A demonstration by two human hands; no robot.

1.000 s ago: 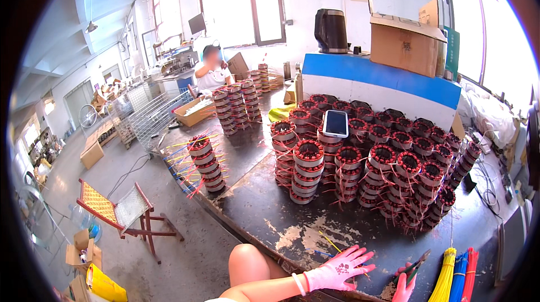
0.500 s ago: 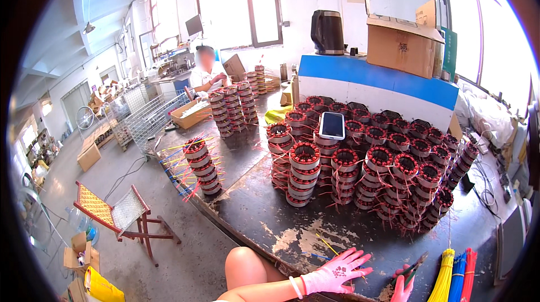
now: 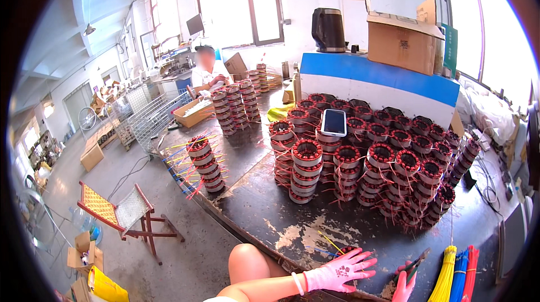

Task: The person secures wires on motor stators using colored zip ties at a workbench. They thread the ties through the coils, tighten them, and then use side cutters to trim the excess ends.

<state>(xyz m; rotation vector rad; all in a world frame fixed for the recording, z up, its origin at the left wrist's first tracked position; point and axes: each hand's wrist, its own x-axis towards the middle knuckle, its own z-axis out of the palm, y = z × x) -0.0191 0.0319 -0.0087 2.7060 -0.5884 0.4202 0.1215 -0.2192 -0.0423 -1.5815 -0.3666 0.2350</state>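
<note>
My left hand (image 3: 340, 273), in a pink glove with a printed palm-side patch, lies flat with its fingers spread at the table's near edge. Just beyond its fingers shows part of a motor stator (image 3: 345, 251) with red windings, mostly hidden by the hand; a yellow wire (image 3: 331, 240) sticks out beside it. My right hand (image 3: 404, 286), also pink-gloved and cut off by the lower edge, is closed around dark-handled pliers (image 3: 415, 265) whose jaws point up and right. To its right lie bundles of yellow wires (image 3: 444, 274), blue wires (image 3: 459, 275) and red wires (image 3: 471, 271).
Several stacks of stators (image 3: 306, 169) crowd the dark worn table (image 3: 253, 206), with a phone (image 3: 334, 122) on top. Another stack (image 3: 206, 164) bristles with wires at the left edge. A co-worker (image 3: 207, 77) sits beyond. A folding chair (image 3: 132, 212) stands on the floor at left.
The head view has shifted slightly. Red windings of the stator now show above my left hand, which stays spread. The pliers in my right hand have tilted a little.
</note>
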